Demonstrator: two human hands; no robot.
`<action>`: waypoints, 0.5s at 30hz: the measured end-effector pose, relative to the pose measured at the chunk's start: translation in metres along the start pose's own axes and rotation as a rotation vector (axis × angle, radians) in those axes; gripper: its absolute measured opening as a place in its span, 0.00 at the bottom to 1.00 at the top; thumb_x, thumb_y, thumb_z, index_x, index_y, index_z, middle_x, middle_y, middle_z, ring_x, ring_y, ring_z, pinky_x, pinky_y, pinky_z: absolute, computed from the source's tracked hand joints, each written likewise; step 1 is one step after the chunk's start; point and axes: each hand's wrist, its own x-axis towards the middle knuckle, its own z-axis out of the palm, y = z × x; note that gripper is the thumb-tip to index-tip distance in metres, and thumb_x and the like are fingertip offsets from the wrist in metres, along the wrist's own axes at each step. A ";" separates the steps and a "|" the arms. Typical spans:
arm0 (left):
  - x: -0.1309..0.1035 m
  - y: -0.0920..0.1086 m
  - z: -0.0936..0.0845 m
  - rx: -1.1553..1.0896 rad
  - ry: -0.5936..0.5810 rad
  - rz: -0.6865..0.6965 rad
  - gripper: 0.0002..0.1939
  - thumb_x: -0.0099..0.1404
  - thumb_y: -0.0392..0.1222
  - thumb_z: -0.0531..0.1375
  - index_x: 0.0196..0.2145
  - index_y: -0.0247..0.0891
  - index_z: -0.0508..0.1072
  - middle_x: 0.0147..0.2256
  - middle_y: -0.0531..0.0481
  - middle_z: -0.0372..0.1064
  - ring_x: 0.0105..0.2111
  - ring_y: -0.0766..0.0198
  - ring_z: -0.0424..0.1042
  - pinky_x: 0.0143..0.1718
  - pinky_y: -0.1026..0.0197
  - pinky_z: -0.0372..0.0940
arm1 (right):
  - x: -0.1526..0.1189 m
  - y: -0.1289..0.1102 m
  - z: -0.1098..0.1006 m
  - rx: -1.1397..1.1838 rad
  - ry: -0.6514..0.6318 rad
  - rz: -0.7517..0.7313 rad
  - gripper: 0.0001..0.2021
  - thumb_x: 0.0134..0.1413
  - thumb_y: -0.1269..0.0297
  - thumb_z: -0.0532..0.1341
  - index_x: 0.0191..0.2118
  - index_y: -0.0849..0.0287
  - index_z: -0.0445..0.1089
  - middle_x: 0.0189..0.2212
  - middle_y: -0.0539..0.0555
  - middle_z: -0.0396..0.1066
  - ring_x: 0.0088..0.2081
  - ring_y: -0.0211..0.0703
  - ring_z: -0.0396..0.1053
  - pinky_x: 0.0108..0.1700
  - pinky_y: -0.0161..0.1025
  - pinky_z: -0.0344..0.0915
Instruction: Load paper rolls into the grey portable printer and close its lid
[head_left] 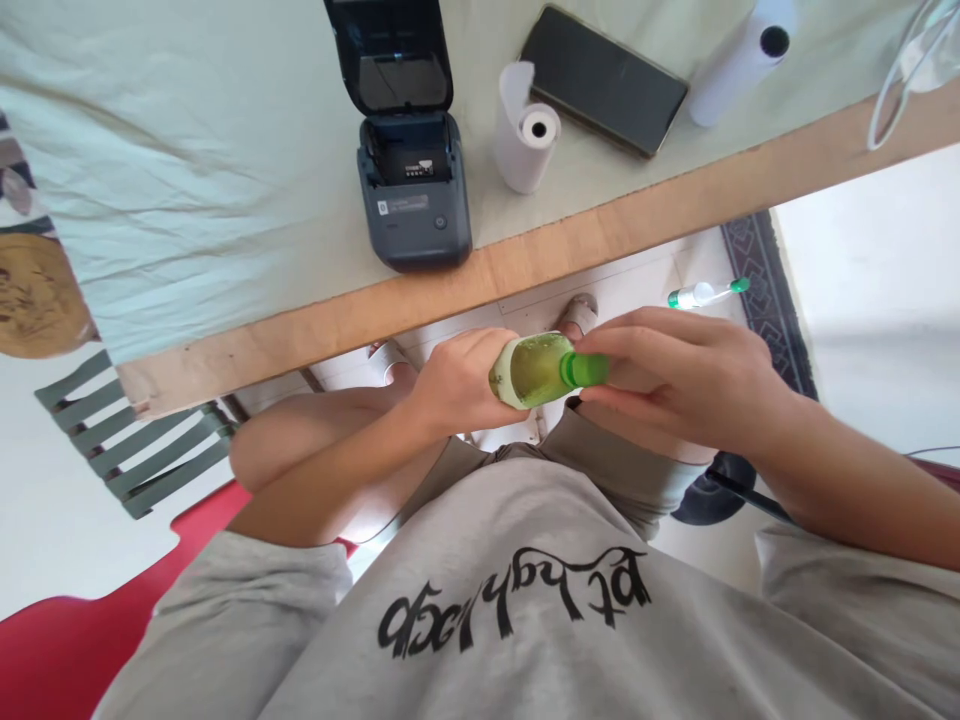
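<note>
Above my lap, a small bottle [536, 368] of pale green liquid is held tilted, its neck toward the right. My left hand [465, 380] is wrapped around its lower body, which the fingers partly hide. At the other end, the fingers and thumb of my right hand [675, 370] close on the green cap [589, 369], which sits on the bottle's neck. Both hands are just below the table's front edge.
On the cloth-covered table stand a dark portable printer [416, 215] with its lid up, a partly unrolled paper roll [525, 145], a phone [607, 80] and another white roll [739, 65]. The wooden table edge [525, 250] runs ahead of my hands. A white cable [892, 95] lies far right.
</note>
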 end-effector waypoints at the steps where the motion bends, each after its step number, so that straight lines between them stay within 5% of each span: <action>1: 0.000 0.000 0.000 -0.003 0.004 -0.013 0.21 0.50 0.48 0.64 0.40 0.36 0.69 0.35 0.48 0.75 0.34 0.60 0.75 0.35 0.59 0.68 | 0.001 -0.002 -0.001 -0.023 -0.016 0.053 0.13 0.56 0.58 0.63 0.43 0.60 0.69 0.36 0.53 0.73 0.32 0.37 0.70 0.33 0.34 0.66; 5: 0.000 0.000 -0.002 -0.003 0.009 -0.030 0.20 0.50 0.47 0.64 0.40 0.37 0.69 0.34 0.49 0.75 0.33 0.61 0.74 0.35 0.60 0.68 | 0.002 -0.003 -0.008 -0.102 -0.044 0.012 0.13 0.59 0.57 0.61 0.44 0.59 0.69 0.33 0.52 0.73 0.29 0.38 0.69 0.28 0.36 0.64; 10: -0.001 0.001 -0.004 0.012 0.012 0.000 0.20 0.51 0.48 0.63 0.40 0.36 0.69 0.34 0.48 0.75 0.34 0.61 0.74 0.35 0.59 0.67 | 0.002 0.001 -0.011 -0.040 -0.107 -0.170 0.12 0.59 0.67 0.60 0.48 0.60 0.69 0.43 0.54 0.74 0.38 0.40 0.71 0.40 0.37 0.68; 12: -0.001 0.001 -0.004 0.023 0.001 0.017 0.20 0.52 0.48 0.63 0.40 0.36 0.69 0.34 0.48 0.75 0.34 0.60 0.74 0.35 0.59 0.67 | 0.003 -0.001 -0.007 -0.132 -0.103 -0.114 0.11 0.59 0.58 0.60 0.42 0.60 0.72 0.32 0.52 0.75 0.30 0.39 0.70 0.30 0.37 0.64; 15: -0.002 0.002 -0.003 0.019 -0.030 0.032 0.20 0.53 0.49 0.63 0.41 0.35 0.69 0.35 0.47 0.75 0.35 0.59 0.75 0.35 0.58 0.67 | 0.007 -0.007 0.004 -0.346 -0.030 0.082 0.23 0.57 0.45 0.57 0.21 0.59 0.68 0.14 0.49 0.63 0.17 0.35 0.58 0.21 0.37 0.47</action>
